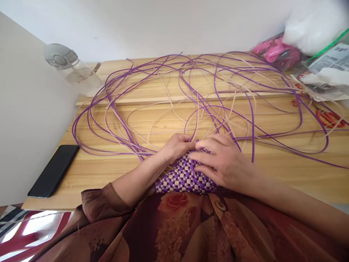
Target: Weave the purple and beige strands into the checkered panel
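A purple and beige woven piece (181,176) lies at the table's front edge, against my body. Long purple strands (253,127) and thin beige strands (163,85) fan out from its far edge in wide loops. My left hand (178,147) pinches the top edge of the weave, thumb pressed toward the fingers where strands come out. Across the right part of the weave lies my right hand (218,158), slightly blurred, its fingers spread and stretched to the left over the surface. Both hands nearly meet at the top edge. The fingertips of my left hand are partly hidden.
A black phone (53,171) lies at the left table edge. Behind it stands a clear bottle with a grey lid (61,56). Orange-handled pliers (329,118) rest at the right, near plastic bags and a pink bundle (278,51). A wall closes the back.
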`<state>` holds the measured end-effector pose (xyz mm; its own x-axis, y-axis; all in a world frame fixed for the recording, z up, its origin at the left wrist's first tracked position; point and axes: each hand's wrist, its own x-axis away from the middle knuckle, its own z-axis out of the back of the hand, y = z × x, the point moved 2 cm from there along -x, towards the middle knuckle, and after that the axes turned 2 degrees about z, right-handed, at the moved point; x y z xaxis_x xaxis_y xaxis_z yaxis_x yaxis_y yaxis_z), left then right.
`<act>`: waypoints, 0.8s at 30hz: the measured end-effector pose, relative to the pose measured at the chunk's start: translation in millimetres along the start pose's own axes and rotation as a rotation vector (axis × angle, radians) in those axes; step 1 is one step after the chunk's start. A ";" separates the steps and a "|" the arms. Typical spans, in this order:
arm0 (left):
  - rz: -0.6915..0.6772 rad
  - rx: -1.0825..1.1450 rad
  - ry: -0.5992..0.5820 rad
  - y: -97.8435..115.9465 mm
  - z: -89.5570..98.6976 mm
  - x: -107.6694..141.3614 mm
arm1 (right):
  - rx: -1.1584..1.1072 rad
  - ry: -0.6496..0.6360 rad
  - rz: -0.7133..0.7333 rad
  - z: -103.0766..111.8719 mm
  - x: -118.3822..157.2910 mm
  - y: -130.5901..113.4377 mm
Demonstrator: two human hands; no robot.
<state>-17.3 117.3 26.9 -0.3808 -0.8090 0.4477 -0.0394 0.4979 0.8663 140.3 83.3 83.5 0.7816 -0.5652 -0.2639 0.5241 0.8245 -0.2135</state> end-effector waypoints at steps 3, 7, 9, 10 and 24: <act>-0.028 0.019 -0.023 4.6 -0.3 2.8 | -0.108 -0.069 0.154 2.9 -7.1 -9.0; -0.058 0.018 -0.032 7.3 0.2 3.2 | -0.246 0.003 -0.009 9.9 -8.4 -2.0; -0.050 0.016 -0.029 7.6 0.1 2.9 | -0.301 -0.093 -0.150 7.9 -5.4 -2.5; -0.041 0.012 -0.021 7.6 0.2 2.8 | -0.323 -0.148 -0.193 5.7 -3.5 -5.6; -0.029 -0.066 0.003 8.1 5.7 0.6 | -0.136 -0.048 -0.159 26.7 -20.6 48.5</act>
<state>-23.1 122.6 32.9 -0.3778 -0.8239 0.4224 0.0105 0.4524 0.8917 158.6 135.7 103.7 0.7094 -0.6835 -0.1723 0.5946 0.7115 -0.3745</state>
